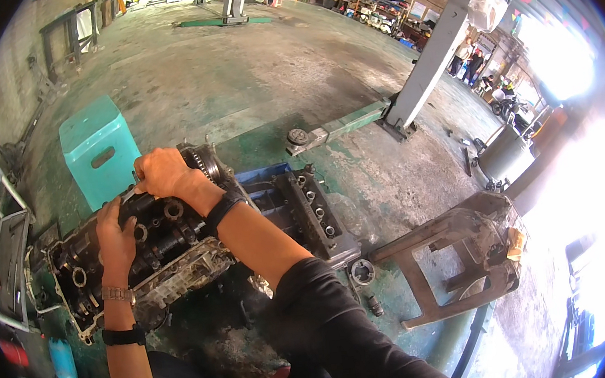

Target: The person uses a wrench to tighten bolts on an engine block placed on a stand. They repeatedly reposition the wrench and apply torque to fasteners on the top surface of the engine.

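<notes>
A dirty, oil-darkened engine [180, 277] lies below both hands, its upper side open and showing dark shafts and round metal seats. My right hand [169, 176] is closed above its far edge, near a toothed sprocket [207, 163]. What the fingers grip is mostly hidden; only a small dark bit shows beneath them. Closer to me, my left hand [115, 236] rests on the engine, thumb and fingers apart. Its fingertips are near the far rim, left of my right hand.
Behind the engine stands a turquoise plastic stool [99, 154]. A dark engine cover [312, 213] with round holes lies to the right. Farther right are a worn brown stool [462, 257] and a grey lift post [431, 49] with its low arm [347, 123]. A blue bottle [63, 361] stands lower left.
</notes>
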`<action>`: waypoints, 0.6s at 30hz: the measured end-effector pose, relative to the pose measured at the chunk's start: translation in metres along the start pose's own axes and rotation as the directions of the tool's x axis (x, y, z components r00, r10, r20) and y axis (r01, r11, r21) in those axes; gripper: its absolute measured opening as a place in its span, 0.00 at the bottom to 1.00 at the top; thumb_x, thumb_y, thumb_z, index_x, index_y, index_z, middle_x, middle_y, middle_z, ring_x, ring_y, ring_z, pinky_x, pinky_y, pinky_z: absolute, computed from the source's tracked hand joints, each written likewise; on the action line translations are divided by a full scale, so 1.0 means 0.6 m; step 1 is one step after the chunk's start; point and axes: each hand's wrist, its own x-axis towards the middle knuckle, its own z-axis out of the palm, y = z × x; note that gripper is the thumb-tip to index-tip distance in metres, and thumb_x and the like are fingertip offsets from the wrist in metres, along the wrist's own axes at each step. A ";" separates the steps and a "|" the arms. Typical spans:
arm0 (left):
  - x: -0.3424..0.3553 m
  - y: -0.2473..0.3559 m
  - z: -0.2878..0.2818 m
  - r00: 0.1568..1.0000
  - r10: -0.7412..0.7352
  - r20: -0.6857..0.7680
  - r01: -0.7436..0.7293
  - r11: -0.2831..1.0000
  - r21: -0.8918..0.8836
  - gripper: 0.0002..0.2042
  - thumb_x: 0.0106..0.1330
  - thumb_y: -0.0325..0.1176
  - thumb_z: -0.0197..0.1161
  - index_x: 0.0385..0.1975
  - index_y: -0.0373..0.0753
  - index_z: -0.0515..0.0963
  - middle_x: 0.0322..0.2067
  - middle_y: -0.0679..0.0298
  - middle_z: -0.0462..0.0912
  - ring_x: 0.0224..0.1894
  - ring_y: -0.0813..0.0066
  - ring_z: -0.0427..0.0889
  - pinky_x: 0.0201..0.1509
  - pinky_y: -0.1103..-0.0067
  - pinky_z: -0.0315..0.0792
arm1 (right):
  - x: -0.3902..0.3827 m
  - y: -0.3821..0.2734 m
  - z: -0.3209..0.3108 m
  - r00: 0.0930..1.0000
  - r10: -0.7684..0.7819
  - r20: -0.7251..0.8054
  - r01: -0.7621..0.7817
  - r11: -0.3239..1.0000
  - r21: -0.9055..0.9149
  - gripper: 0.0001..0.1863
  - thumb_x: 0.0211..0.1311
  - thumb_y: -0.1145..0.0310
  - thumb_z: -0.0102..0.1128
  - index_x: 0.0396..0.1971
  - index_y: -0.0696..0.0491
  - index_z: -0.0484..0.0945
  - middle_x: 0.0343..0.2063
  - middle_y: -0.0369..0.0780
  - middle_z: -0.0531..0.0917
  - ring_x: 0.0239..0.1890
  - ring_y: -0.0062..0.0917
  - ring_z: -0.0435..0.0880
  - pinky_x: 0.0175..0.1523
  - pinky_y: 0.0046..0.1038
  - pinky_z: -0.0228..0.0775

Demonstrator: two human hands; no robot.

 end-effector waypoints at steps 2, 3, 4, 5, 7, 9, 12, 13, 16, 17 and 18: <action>-0.001 -0.001 0.001 1.000 -0.010 0.008 0.010 1.000 0.000 0.27 0.58 0.21 0.68 0.59 0.32 0.72 0.57 0.47 0.73 0.59 0.49 0.73 0.64 0.64 0.68 | 0.000 0.001 0.001 1.000 0.002 -0.015 -0.002 1.000 0.030 0.18 0.48 0.53 0.73 0.32 0.51 0.83 0.31 0.41 0.86 0.39 0.37 0.85 0.45 0.35 0.76; -0.001 -0.002 0.002 1.000 -0.002 -0.009 0.002 1.000 -0.019 0.27 0.58 0.21 0.68 0.60 0.32 0.71 0.57 0.47 0.73 0.59 0.49 0.73 0.64 0.64 0.68 | -0.001 0.002 0.000 1.000 0.008 -0.020 -0.007 0.998 0.062 0.18 0.48 0.54 0.73 0.31 0.51 0.83 0.31 0.42 0.86 0.39 0.37 0.85 0.45 0.34 0.76; -0.001 -0.003 0.004 1.000 -0.011 -0.002 0.011 1.000 -0.020 0.28 0.57 0.21 0.68 0.60 0.33 0.71 0.57 0.47 0.73 0.59 0.49 0.73 0.63 0.64 0.68 | -0.001 0.002 0.000 1.000 0.014 -0.024 -0.012 0.996 0.094 0.17 0.48 0.54 0.73 0.30 0.52 0.83 0.30 0.42 0.86 0.38 0.37 0.85 0.45 0.34 0.76; -0.001 -0.003 0.005 1.000 -0.011 -0.009 0.011 0.999 -0.034 0.28 0.57 0.21 0.68 0.61 0.33 0.70 0.57 0.47 0.74 0.59 0.49 0.73 0.63 0.64 0.68 | -0.002 0.002 -0.001 0.999 0.011 -0.031 -0.008 0.996 0.091 0.17 0.48 0.54 0.73 0.30 0.52 0.83 0.30 0.42 0.86 0.38 0.37 0.85 0.45 0.34 0.76; -0.001 -0.006 0.006 1.000 -0.005 -0.010 0.004 0.999 -0.046 0.30 0.57 0.20 0.68 0.62 0.34 0.69 0.57 0.47 0.74 0.59 0.49 0.73 0.63 0.64 0.69 | -0.003 0.000 -0.001 0.999 0.008 -0.047 -0.004 0.995 0.097 0.17 0.48 0.55 0.73 0.29 0.52 0.83 0.30 0.42 0.86 0.38 0.37 0.85 0.45 0.34 0.76; 0.000 -0.008 0.005 1.000 0.009 -0.005 -0.009 0.998 -0.064 0.31 0.58 0.20 0.67 0.64 0.35 0.68 0.57 0.47 0.74 0.58 0.49 0.73 0.62 0.64 0.70 | -0.005 -0.003 -0.002 0.998 -0.005 -0.060 0.009 0.998 0.064 0.16 0.49 0.55 0.73 0.30 0.52 0.83 0.30 0.42 0.86 0.38 0.38 0.85 0.44 0.35 0.76; 0.000 -0.007 0.005 1.000 0.012 -0.002 -0.012 0.999 -0.046 0.33 0.59 0.20 0.67 0.66 0.36 0.65 0.56 0.47 0.75 0.57 0.50 0.74 0.60 0.65 0.70 | -0.006 -0.009 -0.003 0.998 0.018 -0.063 -0.015 0.999 0.048 0.16 0.49 0.55 0.73 0.31 0.52 0.84 0.31 0.42 0.86 0.38 0.38 0.86 0.45 0.35 0.76; 0.000 -0.006 0.004 1.000 -0.013 0.001 0.013 0.999 -0.053 0.34 0.59 0.20 0.67 0.67 0.37 0.63 0.55 0.47 0.75 0.57 0.51 0.75 0.60 0.65 0.71 | -0.007 -0.011 -0.003 0.998 0.032 -0.062 -0.030 0.999 0.044 0.16 0.49 0.55 0.72 0.31 0.52 0.84 0.31 0.42 0.86 0.38 0.38 0.86 0.45 0.36 0.76; 0.000 -0.006 0.005 0.998 -0.061 0.005 0.062 0.996 -0.066 0.38 0.59 0.20 0.68 0.70 0.37 0.58 0.54 0.47 0.76 0.55 0.52 0.76 0.58 0.65 0.71 | -0.014 -0.014 -0.008 0.998 0.037 -0.055 -0.035 0.999 0.031 0.16 0.50 0.56 0.72 0.32 0.52 0.84 0.32 0.43 0.86 0.39 0.39 0.85 0.45 0.36 0.76; 0.000 -0.009 0.006 0.998 -0.062 0.003 0.062 0.996 -0.065 0.39 0.58 0.21 0.68 0.70 0.38 0.57 0.54 0.47 0.76 0.55 0.52 0.76 0.57 0.65 0.71 | -0.017 -0.015 -0.011 0.998 0.037 -0.057 -0.035 0.999 0.026 0.15 0.51 0.56 0.71 0.32 0.52 0.84 0.33 0.43 0.86 0.39 0.39 0.85 0.45 0.36 0.76; 0.000 -0.012 0.008 0.997 -0.072 -0.009 0.070 0.992 -0.100 0.40 0.58 0.21 0.68 0.71 0.38 0.56 0.53 0.47 0.77 0.55 0.53 0.76 0.57 0.64 0.72 | -0.020 -0.016 -0.014 0.998 0.036 -0.058 -0.034 0.999 0.021 0.15 0.51 0.56 0.71 0.32 0.51 0.84 0.33 0.43 0.86 0.39 0.39 0.85 0.45 0.36 0.76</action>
